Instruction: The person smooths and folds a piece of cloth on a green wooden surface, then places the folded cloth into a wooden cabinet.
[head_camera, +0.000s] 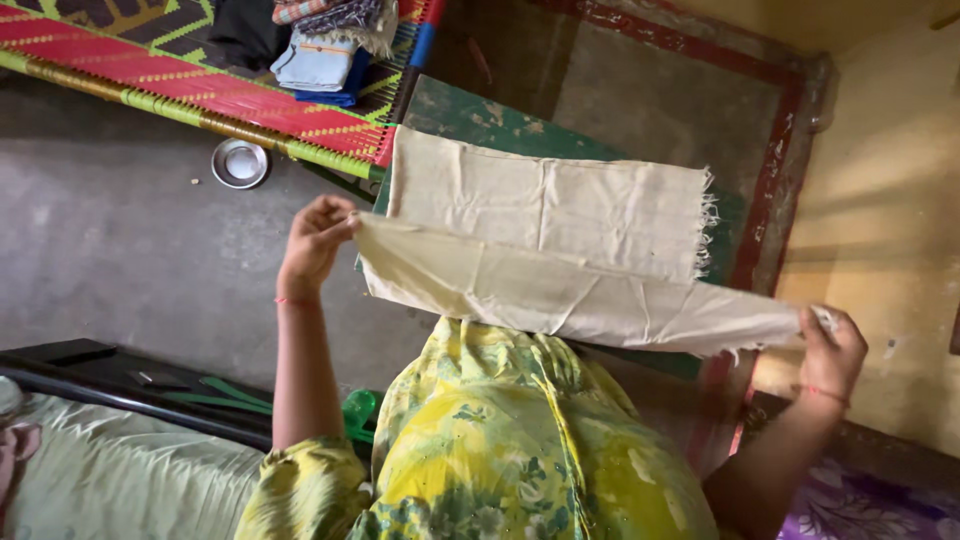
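A cream cloth (560, 250) with a frayed edge is stretched out in front of me, folded over lengthwise so a second layer hangs behind. My left hand (315, 240) pinches its left corner. At the far right my right hand (832, 350) grips the other corner, lower down, so the cloth slopes down to the right. Both wrists carry a thin red thread. Below the cloth is my yellow-green flowered garment (510, 440).
A woven red and green cot (200, 90) stands at the top left with folded clothes (320, 55) on it. A steel bowl (240, 163) sits on the grey floor. A green board (480, 120) and a red-framed panel (780, 150) lean behind. A black bed edge (120, 385) is at the lower left.
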